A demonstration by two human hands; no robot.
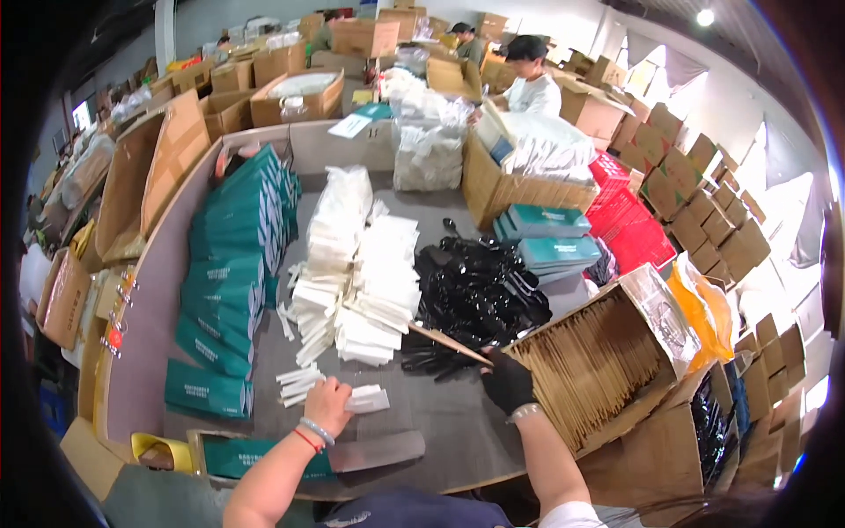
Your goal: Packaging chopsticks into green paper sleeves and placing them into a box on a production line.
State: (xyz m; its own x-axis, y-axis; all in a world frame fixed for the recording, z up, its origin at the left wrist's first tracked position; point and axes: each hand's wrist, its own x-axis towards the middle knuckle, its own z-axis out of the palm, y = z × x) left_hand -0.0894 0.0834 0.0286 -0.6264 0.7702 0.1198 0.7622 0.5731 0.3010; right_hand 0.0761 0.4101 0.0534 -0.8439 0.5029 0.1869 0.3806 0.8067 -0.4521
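Note:
Fingers pinched, my left hand (pixel 327 408) is on a small white paper packet (pixel 368 399) near the table's front. Just beyond it lies a large heap of white packets (pixel 356 273). My right hand (pixel 509 382), in a black glove, grips one end of a thin brown stick (pixel 451 344) that points left, toward the white heap. Similar brown sticks (pixel 585 374) fill the open carton beside that hand. A pile of black plastic spoons (pixel 480 286) lies beyond the stick. Below my left wrist is a teal printed pouch (pixel 264 456) with a grey strip at its right.
Rows of teal pouches (pixel 220 290) lean along the table's left wall. Stacked teal packs (pixel 547 236) and a carton of white packets (pixel 528 189) stand at the back right, beside red crates (pixel 629 216). A co-worker (pixel 532 84) stands beyond the table.

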